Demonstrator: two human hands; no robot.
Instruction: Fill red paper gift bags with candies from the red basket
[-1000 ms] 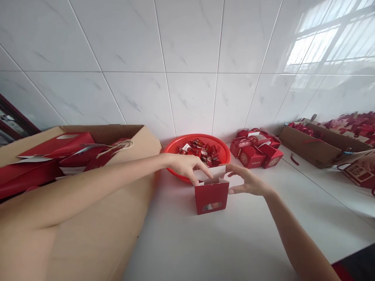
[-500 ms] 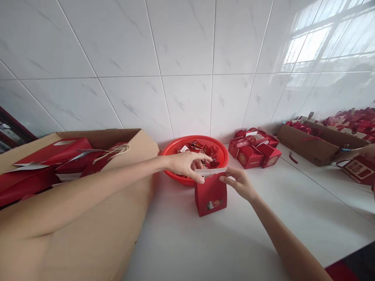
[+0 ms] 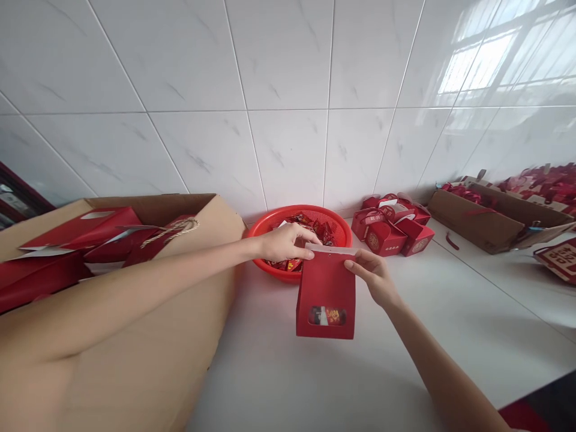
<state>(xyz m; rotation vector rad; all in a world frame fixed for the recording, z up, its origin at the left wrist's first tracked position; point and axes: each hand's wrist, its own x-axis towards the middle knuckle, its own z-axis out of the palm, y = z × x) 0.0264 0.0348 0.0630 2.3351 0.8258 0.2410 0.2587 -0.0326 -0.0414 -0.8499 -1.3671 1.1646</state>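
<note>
A red paper gift box (image 3: 324, 282) with a small window in its lower front stands between my hands, its front turned up towards me. Wrapped sweets show through the window. My left hand (image 3: 288, 243) pinches the box's top left corner with thumb and fingers. At the top right corner, my right hand (image 3: 373, 273) grips the edge, thumb in front and fingers behind. A whitish inner flap shows along the top. Behind the box is a red plastic basket (image 3: 263, 264) holding wrapped sweets (image 3: 326, 231), partly hidden by my left hand.
A large cardboard carton (image 3: 216, 228) with red gift bags (image 3: 99, 228) fills the left side. Several small red boxes (image 3: 389, 231) sit by the tiled wall. Further right are a long cardboard tray (image 3: 486, 222) with red items and another red box (image 3: 558, 261) on the white counter.
The gift box has come up and tilted, so its front and window face me more. My left hand has closed onto its top edge. At far right, another person's hand has left view.
</note>
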